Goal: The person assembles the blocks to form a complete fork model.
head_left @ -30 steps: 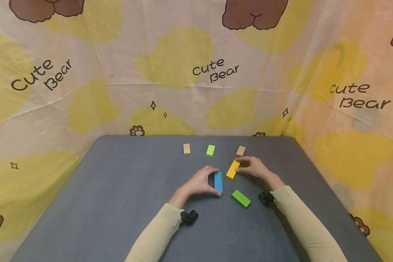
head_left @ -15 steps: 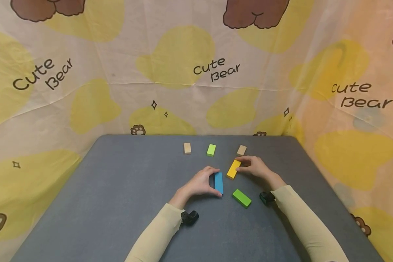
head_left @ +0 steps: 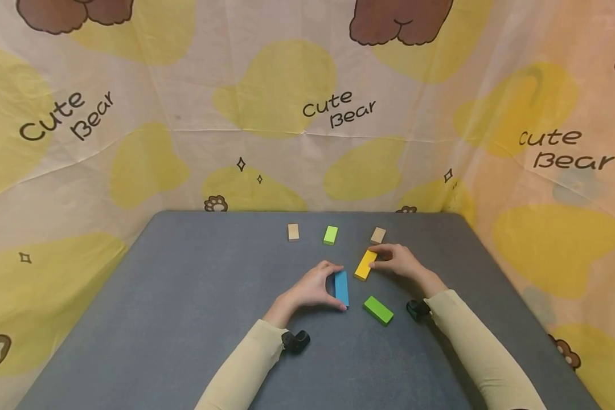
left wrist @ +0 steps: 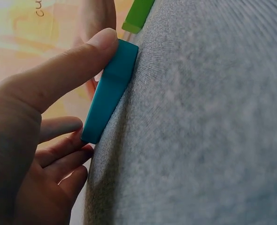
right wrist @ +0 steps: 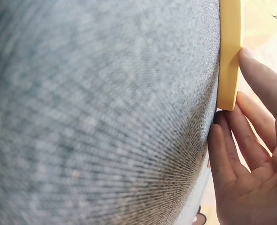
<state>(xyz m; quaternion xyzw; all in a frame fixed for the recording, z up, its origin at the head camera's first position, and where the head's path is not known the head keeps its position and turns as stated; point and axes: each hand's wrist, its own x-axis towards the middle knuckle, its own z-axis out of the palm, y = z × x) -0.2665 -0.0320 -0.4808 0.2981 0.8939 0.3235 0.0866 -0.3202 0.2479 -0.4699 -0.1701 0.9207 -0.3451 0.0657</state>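
Note:
My left hand (head_left: 312, 286) holds a blue rectangular block (head_left: 341, 288) by its two ends, thumb at the near end and fingers at the far end. In the left wrist view the thumb (left wrist: 77, 63) presses on one end of that block, which lies on the cloth. To the right, my right hand (head_left: 400, 264) pinches a yellow block (head_left: 365, 265) near its far end; the right wrist view shows the thumb (right wrist: 260, 75) against its face and fingers at its end. A green block (head_left: 378, 310) lies nearer, between the two forearms, touched by neither hand.
Along the far side of the grey table (head_left: 184, 319) lie a small tan block (head_left: 293, 232), a small light green block (head_left: 330, 234) and another tan block (head_left: 378, 235), close beyond the right fingers. A printed cloth (head_left: 266, 91) rises behind the table.
The blue block and left thumb have shifted very slightly toward the near side. The right hand and yellow block stay in place.

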